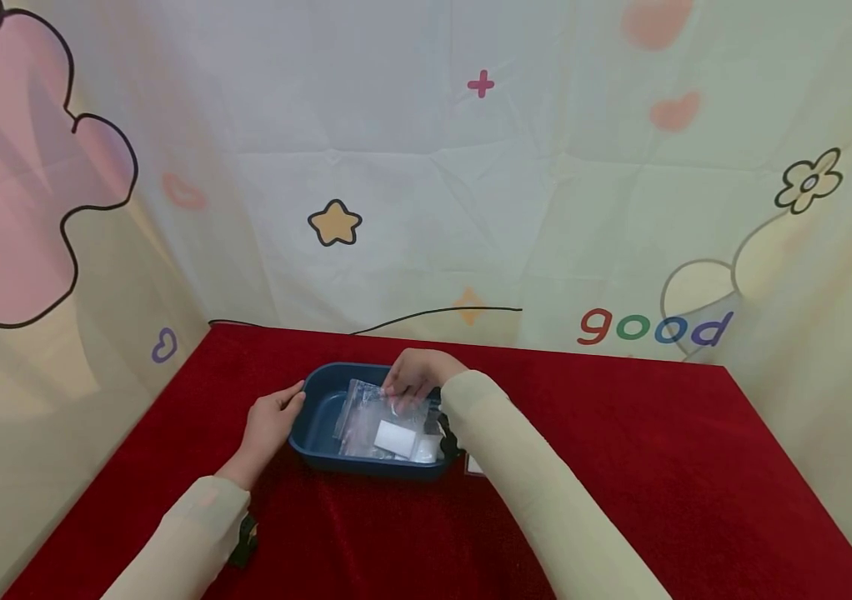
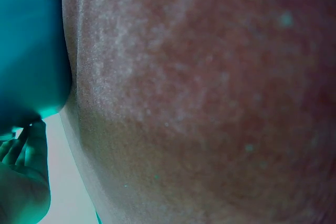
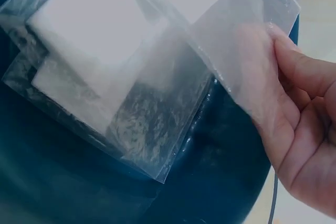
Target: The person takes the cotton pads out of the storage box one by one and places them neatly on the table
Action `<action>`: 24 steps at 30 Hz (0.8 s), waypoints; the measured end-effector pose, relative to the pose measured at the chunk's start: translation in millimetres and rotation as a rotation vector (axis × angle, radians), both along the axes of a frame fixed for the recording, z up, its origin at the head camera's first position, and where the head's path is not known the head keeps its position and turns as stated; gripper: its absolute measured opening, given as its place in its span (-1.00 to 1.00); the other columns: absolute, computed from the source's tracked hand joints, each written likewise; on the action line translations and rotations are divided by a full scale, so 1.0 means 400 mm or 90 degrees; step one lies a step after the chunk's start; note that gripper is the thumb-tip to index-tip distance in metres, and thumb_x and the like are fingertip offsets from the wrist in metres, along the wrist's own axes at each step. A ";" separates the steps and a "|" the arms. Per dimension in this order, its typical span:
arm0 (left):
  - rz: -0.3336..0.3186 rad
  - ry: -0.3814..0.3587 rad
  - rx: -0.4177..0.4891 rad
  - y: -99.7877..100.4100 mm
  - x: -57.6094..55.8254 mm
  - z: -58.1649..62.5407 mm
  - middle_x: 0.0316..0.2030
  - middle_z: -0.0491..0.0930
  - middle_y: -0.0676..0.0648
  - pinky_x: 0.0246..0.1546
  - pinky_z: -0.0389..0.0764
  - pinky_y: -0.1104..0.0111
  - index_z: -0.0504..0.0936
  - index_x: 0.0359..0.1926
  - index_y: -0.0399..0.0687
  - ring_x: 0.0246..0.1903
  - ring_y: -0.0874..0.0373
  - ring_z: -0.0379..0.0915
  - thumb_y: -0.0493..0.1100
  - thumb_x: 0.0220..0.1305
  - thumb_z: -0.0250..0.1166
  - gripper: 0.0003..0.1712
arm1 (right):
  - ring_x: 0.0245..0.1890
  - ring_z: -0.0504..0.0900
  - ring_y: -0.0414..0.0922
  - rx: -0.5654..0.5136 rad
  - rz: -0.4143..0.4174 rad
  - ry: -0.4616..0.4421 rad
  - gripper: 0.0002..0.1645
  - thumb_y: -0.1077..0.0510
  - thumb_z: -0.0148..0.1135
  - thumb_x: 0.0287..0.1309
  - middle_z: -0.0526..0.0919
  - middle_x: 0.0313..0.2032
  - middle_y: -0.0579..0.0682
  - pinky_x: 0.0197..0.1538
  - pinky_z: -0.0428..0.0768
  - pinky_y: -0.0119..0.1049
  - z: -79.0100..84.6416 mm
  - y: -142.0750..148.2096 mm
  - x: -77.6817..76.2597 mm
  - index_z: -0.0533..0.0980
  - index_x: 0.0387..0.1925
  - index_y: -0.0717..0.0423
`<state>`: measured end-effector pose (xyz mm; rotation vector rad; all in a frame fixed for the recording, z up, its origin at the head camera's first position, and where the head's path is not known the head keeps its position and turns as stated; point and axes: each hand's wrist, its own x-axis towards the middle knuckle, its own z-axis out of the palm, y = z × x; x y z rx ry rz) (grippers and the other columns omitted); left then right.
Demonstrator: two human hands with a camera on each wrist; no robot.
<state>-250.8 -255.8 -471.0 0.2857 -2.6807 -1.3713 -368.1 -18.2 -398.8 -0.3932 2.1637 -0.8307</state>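
A blue plastic basin [image 1: 318, 421] sits on the red cloth, holding several clear zip bags [image 1: 366, 417] with white cards or packets inside. At its left rim my left hand [image 1: 264, 429] grips the edge with thumb and fingertips; in the left wrist view the hand [image 2: 23, 182] is by the basin's wall [image 2: 31, 45]. Reaching over the far right side, my right hand [image 1: 422, 373] pinches the edge of a clear plastic bag [image 3: 226, 45] between thumb and fingers. Below it in the right wrist view lies another clear bag [image 3: 157, 124] with white contents.
A red cloth [image 1: 644, 467] covers the table. Partly hidden under the right forearm, a small white flat piece [image 1: 474, 465] lies right of the basin. Behind the table hangs a printed curtain [image 1: 426, 242]. Dark wrist cameras [image 1: 450, 437] are strapped below the sleeves.
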 end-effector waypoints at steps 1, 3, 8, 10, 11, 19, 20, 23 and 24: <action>0.000 -0.001 -0.001 0.000 0.000 0.000 0.41 0.39 -0.31 0.35 0.52 -0.06 0.38 0.44 -0.24 0.42 -0.24 0.35 -0.15 0.59 0.07 -0.48 | -0.51 0.68 -0.22 -0.006 0.000 -0.005 -0.76 0.28 0.16 0.44 0.71 -0.48 -0.06 -0.37 0.67 -0.44 0.003 0.002 0.001 0.70 -0.04 0.25; 0.000 -0.002 -0.003 -0.001 -0.001 -0.001 0.41 0.38 -0.31 0.36 0.51 -0.06 0.39 0.44 -0.24 0.42 -0.24 0.34 -0.15 0.59 0.06 -0.48 | -0.51 0.68 -0.22 -0.019 0.000 -0.011 -0.75 0.29 0.13 0.45 0.70 -0.48 -0.07 -0.37 0.66 -0.44 0.008 0.005 0.002 0.69 -0.02 0.27; 0.003 -0.001 -0.004 -0.003 -0.002 -0.003 0.41 0.38 -0.32 0.38 0.48 -0.08 0.39 0.44 -0.25 0.44 -0.24 0.31 -0.15 0.59 0.06 -0.48 | -0.51 0.68 -0.23 -0.043 0.002 -0.016 -0.73 0.30 0.12 0.45 0.68 -0.47 -0.09 -0.35 0.66 -0.45 0.016 0.012 0.006 0.68 0.01 0.30; 0.003 -0.002 -0.003 -0.004 -0.002 -0.004 0.41 0.37 -0.32 0.39 0.47 -0.08 0.39 0.44 -0.25 0.44 -0.24 0.31 -0.15 0.59 0.06 -0.48 | -0.51 0.68 -0.23 -0.050 0.002 -0.016 -0.72 0.31 0.12 0.45 0.68 -0.46 -0.09 -0.34 0.67 -0.45 0.018 0.013 0.008 0.68 0.02 0.30; 0.004 -0.003 -0.003 -0.004 -0.002 -0.005 0.41 0.37 -0.32 0.39 0.47 -0.08 0.39 0.44 -0.25 0.44 -0.24 0.31 -0.15 0.59 0.06 -0.48 | -0.51 0.68 -0.23 -0.053 0.002 -0.017 -0.72 0.31 0.11 0.46 0.67 -0.46 -0.09 -0.34 0.67 -0.45 0.019 0.014 0.009 0.67 0.03 0.31; 0.004 -0.008 0.008 0.002 -0.001 -0.002 0.41 0.38 -0.31 0.34 0.53 -0.04 0.39 0.44 -0.24 0.41 -0.22 0.36 -0.14 0.59 0.06 -0.49 | -0.50 0.72 -0.21 -0.068 -0.014 -0.013 -0.71 0.28 0.14 0.45 0.71 -0.37 -0.02 -0.33 0.69 -0.43 0.030 0.024 0.018 0.67 0.06 0.29; 0.004 -0.009 0.011 0.002 -0.001 -0.002 0.41 0.38 -0.31 0.35 0.52 -0.04 0.39 0.44 -0.24 0.42 -0.22 0.35 -0.14 0.59 0.05 -0.48 | -0.50 0.73 -0.20 -0.072 -0.018 -0.012 -0.71 0.28 0.14 0.45 0.73 -0.35 -0.01 -0.33 0.69 -0.43 0.032 0.025 0.019 0.67 0.06 0.28; 0.003 -0.011 0.018 0.001 -0.001 0.001 0.42 0.36 -0.31 0.38 0.48 -0.06 0.38 0.45 -0.25 0.44 -0.22 0.31 -0.14 0.59 0.05 -0.48 | -0.49 0.74 -0.19 -0.083 -0.033 -0.008 -0.70 0.25 0.16 0.44 0.76 -0.29 0.05 -0.34 0.70 -0.44 0.036 0.029 0.022 0.67 0.08 0.26; 0.002 -0.011 0.019 0.001 -0.001 0.001 0.43 0.36 -0.30 0.39 0.48 -0.06 0.38 0.45 -0.25 0.45 -0.22 0.30 -0.14 0.59 0.05 -0.48 | -0.49 0.74 -0.19 -0.087 -0.037 -0.005 -0.69 0.24 0.17 0.45 0.76 -0.26 0.06 -0.34 0.69 -0.44 0.038 0.031 0.023 0.66 0.10 0.25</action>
